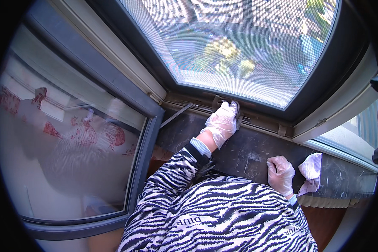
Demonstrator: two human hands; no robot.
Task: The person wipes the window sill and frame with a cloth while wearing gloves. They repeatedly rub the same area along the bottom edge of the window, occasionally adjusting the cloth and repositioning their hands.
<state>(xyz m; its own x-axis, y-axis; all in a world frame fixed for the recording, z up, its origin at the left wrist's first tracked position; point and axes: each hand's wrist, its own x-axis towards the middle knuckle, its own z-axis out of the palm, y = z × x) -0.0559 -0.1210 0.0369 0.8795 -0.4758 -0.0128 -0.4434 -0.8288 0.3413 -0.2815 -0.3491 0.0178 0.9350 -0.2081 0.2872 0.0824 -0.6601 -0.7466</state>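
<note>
My left hand (222, 123), in a thin clear plastic glove, grips a dark grey cloth (238, 121) and presses it into the lower track of the window frame (264, 126), just under the insect screen (236, 75). Only parts of the cloth show around my fingers. My right hand (281, 174), gloved the same way, rests with curled fingers on the dark stone windowsill (245, 151); whether anything is inside its fingers cannot be seen. A crumpled pale lilac cloth (311, 173) lies on the sill just right of my right hand.
An opened window sash (157, 126) with a dark frame stands at the left, joined by a metal stay arm (176, 115). Another pane (349, 132) with a light frame is at the right. The sill bears scratches and whitish marks. Buildings and trees show through the screen.
</note>
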